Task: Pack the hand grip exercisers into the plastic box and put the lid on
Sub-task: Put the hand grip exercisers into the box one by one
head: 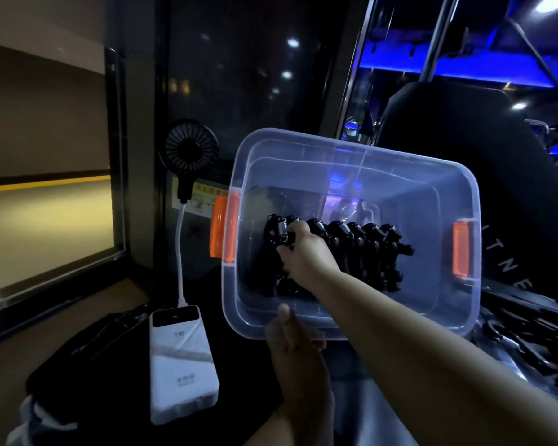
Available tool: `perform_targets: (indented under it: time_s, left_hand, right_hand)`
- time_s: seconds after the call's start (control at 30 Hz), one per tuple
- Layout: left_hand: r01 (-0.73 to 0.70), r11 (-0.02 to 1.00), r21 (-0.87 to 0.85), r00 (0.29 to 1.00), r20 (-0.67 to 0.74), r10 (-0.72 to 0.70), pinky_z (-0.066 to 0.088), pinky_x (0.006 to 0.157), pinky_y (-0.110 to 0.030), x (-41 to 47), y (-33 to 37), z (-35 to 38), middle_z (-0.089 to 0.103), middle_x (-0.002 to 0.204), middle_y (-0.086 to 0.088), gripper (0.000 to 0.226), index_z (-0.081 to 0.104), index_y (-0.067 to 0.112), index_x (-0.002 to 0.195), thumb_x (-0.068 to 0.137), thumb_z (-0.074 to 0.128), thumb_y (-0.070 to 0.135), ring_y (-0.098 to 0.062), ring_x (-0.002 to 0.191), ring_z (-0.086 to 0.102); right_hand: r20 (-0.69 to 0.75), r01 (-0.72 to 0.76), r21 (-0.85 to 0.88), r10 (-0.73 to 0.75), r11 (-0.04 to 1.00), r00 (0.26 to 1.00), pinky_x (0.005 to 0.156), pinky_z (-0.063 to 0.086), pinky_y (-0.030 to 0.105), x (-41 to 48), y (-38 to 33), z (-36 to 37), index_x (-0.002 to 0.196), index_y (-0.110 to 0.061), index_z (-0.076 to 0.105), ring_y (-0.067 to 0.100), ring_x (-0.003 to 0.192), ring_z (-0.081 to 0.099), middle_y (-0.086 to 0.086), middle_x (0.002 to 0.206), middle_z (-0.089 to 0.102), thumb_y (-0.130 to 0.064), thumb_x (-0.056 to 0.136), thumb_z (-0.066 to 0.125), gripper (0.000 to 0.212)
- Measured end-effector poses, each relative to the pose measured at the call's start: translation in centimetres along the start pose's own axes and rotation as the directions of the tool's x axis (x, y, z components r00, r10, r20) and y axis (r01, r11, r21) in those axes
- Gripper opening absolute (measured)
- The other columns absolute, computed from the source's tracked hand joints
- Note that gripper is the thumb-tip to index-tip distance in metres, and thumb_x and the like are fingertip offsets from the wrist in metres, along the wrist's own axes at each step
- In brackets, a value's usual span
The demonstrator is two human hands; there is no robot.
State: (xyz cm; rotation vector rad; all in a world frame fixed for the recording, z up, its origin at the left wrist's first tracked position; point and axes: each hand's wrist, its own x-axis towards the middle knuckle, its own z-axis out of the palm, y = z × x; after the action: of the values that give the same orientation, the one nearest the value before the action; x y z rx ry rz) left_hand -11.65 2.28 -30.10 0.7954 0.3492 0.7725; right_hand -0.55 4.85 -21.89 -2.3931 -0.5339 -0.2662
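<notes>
Dim blue light from a gym behind dark glass falls on a black surface, above which a clear plastic box point(361, 146) with an orange latch point(221, 226) at each short end is tilted toward the camera. The left hand point(293, 336) holds its near rim, thumb laid over the edge and fingers curled beneath. The right hand point(306, 255) reaches inside, its fingers wrapped around the steel-spring top of a black hand grip exerciser point(276, 230) at the left end of a row of black exercisers point(368, 243) standing side by side on the box floor. The right forearm crosses the near rim and hides the middle of that row. Left of the box, a white power bank point(179, 362) lies flat, its small print too blurred to read, and a white cable point(180, 252) rises from it to a round black fan point(189, 149). A yellow sticker point(200, 196) behind the fan is illegible. A black padded seat point(464, 140) behind the box shows the letters "ITNE".
</notes>
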Motion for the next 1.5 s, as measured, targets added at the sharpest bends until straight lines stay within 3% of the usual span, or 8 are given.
perform_targets:
  time_s: [0.1, 0.33, 0.5, 0.77, 0.87, 1.0, 1.33, 1.5]
  left_hand:
    - [0.027, 0.999, -0.046, 1.000, -0.009, -0.028, 0.045, 0.056, -0.025, -0.1, 0.2, 0.0, 0.050, 0.053, -0.005, 0.057, 0.048, 0.001, 0.089, 0.081, 0.039, 0.057, -0.013, 0.052, 0.048]
    - [0.106, 0.994, -0.026, 0.990, -0.090, -0.107, 0.039, 0.059, -0.029, 0.0, 0.0, 0.2, 0.050, 0.055, -0.010, 0.042, 0.049, -0.003, 0.104, 0.100, 0.035, 0.037, -0.009, 0.046, 0.049]
    - [0.146, 0.989, -0.011, 0.986, -0.084, -0.146, 0.042, 0.056, -0.027, 0.2, -0.3, 0.1, 0.053, 0.060, -0.015, 0.050, 0.051, -0.005, 0.104, 0.098, 0.034, 0.041, -0.018, 0.054, 0.051]
    - [0.154, 0.987, -0.039, 0.985, -0.076, -0.157, 0.038, 0.059, -0.031, -0.3, -0.3, 0.2, 0.060, 0.074, -0.019, 0.056, 0.051, 0.004, 0.107, 0.087, 0.039, 0.054, -0.024, 0.063, 0.056]
    - [0.131, 0.990, -0.055, 0.987, -0.088, -0.136, 0.039, 0.058, -0.030, -0.2, -0.2, 0.4, 0.057, 0.063, -0.011, 0.061, 0.051, 0.005, 0.099, 0.075, 0.040, 0.060, -0.017, 0.053, 0.054]
    - [0.129, 0.991, -0.042, 0.984, -0.117, -0.133, 0.038, 0.057, -0.031, 0.1, -0.8, 0.4, 0.052, 0.052, -0.006, 0.046, 0.047, -0.002, 0.093, 0.096, 0.037, 0.043, -0.011, 0.045, 0.050]
    - [0.142, 0.988, -0.056, 0.983, -0.106, -0.147, 0.042, 0.066, -0.034, -0.3, -0.2, 0.6, 0.051, 0.053, -0.005, 0.040, 0.048, 0.004, 0.084, 0.096, 0.040, 0.041, -0.015, 0.052, 0.050]
    - [0.136, 0.988, -0.071, 0.985, -0.093, -0.142, 0.048, 0.073, -0.036, -0.5, -0.1, 0.5, 0.057, 0.059, -0.003, 0.076, 0.052, 0.000, 0.098, 0.069, 0.047, 0.069, -0.018, 0.060, 0.055]
  right_hand:
    - [-0.015, 0.129, -0.287, -0.139, 0.949, 0.990, 0.066, 0.045, 0.032, 0.1, -0.1, -0.7, 0.118, -0.015, 0.047, 0.034, 0.088, 0.061, 0.013, 0.093, 0.064, -0.029, 0.088, 0.061, 0.036]
    - [-0.009, 0.233, -0.493, -0.272, 0.838, 0.962, 0.070, 0.038, 0.031, 1.4, -0.6, -0.9, 0.109, -0.015, 0.059, 0.033, 0.102, 0.057, 0.011, 0.105, 0.062, -0.040, 0.087, 0.060, 0.033]
    - [-0.065, 0.227, -0.696, -0.373, 0.682, 0.925, 0.098, 0.032, 0.039, 2.4, -0.4, -0.3, 0.116, -0.028, 0.063, 0.027, 0.120, 0.037, 0.004, 0.122, 0.046, -0.056, 0.085, 0.057, 0.043]
    - [0.021, 0.257, -0.548, -0.294, 0.796, 0.956, 0.118, 0.006, 0.049, 3.6, 1.5, 0.5, 0.145, -0.044, 0.027, 0.018, 0.147, 0.007, -0.003, 0.158, 0.018, -0.060, 0.084, 0.056, 0.069]
    - [0.075, 0.264, -0.547, -0.268, 0.794, 0.961, 0.117, 0.009, 0.050, 3.9, 1.6, 0.5, 0.146, -0.048, 0.020, 0.019, 0.146, 0.014, -0.006, 0.159, 0.015, -0.065, 0.082, 0.055, 0.075]
    - [0.085, 0.289, -0.561, -0.293, 0.776, 0.952, 0.111, 0.019, 0.048, 4.5, 1.5, 0.0, 0.145, -0.048, 0.024, 0.018, 0.141, 0.026, -0.011, 0.155, 0.026, -0.065, 0.082, 0.056, 0.073]
    - [0.086, 0.325, -0.577, -0.340, 0.750, 0.936, 0.109, 0.025, 0.046, 4.8, 2.0, 0.0, 0.145, -0.047, 0.024, 0.019, 0.134, 0.035, -0.011, 0.143, 0.039, -0.063, 0.084, 0.054, 0.070]
    - [0.067, 0.330, -0.575, -0.359, 0.749, 0.931, 0.110, 0.022, 0.045, 4.4, 2.4, -0.1, 0.147, -0.046, 0.021, 0.020, 0.137, 0.028, -0.007, 0.147, 0.032, -0.063, 0.084, 0.054, 0.074]
